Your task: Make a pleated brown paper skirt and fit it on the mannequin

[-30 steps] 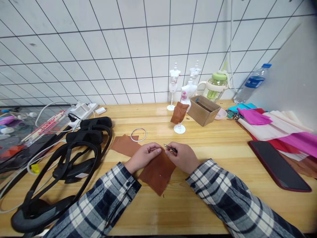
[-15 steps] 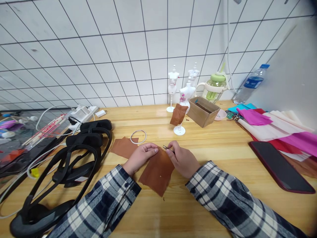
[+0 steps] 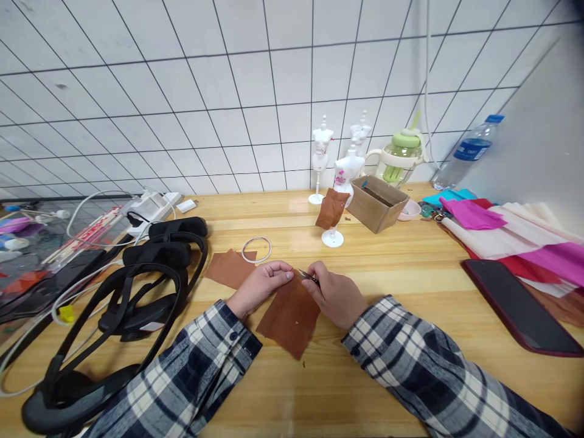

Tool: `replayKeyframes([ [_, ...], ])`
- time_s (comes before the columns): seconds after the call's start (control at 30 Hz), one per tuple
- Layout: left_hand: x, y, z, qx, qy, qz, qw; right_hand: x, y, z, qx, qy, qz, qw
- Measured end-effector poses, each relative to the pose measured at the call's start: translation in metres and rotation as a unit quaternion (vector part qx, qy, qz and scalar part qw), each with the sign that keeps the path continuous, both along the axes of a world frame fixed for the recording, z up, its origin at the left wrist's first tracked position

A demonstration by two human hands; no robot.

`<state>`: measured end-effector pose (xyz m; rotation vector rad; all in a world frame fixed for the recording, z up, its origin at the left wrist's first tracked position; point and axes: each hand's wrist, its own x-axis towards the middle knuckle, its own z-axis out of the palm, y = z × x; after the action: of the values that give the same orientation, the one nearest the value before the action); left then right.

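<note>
A brown cloth piece [image 3: 291, 319] hangs tilted between my hands, a small light spot on it. My left hand [image 3: 267, 285] pinches its upper left corner between thumb and fingers. In my right hand [image 3: 336, 293] is a small pointed metal tool [image 3: 308, 277], dark at the grip, its tip at the cloth's top edge; whether it is scissors or snips I cannot tell. Another brown cloth [image 3: 228, 269] lies on the table by my left hand, with a silvery ring [image 3: 256, 260] partly over it.
Small white mannequins [image 3: 349, 167] stand at the back, one with brown cloth [image 3: 332, 208]. Beside them are a cardboard box [image 3: 378, 204] and green-lidded jug [image 3: 404, 146]. Black headsets [image 3: 171, 255] lie left; a phone [image 3: 522, 307], coloured fabrics [image 3: 542, 234] and a bottle [image 3: 469, 152] lie right.
The metal tool shows more of its length between my right fingers, and my right fingers have shifted slightly. My left hand keeps its pinch on the cloth. The view has moved slightly.
</note>
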<state>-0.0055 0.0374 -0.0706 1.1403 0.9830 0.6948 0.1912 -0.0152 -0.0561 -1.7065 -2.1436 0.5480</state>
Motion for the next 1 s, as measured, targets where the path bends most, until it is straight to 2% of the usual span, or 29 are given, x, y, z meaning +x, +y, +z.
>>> replayKeyframes([
  [0.5, -0.0003, -0.0003, -0.0001, -0.037, -0.038, 0.001, 0.999, -0.0043, -0.0013, -0.0033, -0.015, 0.037, 0.003, 0.999],
  [1.0, -0.0009, -0.0001, 0.0004, -0.025, -0.022, -0.009, 0.999, -0.0036, -0.0016, -0.0052, -0.012, 0.056, 0.008, 0.998],
])
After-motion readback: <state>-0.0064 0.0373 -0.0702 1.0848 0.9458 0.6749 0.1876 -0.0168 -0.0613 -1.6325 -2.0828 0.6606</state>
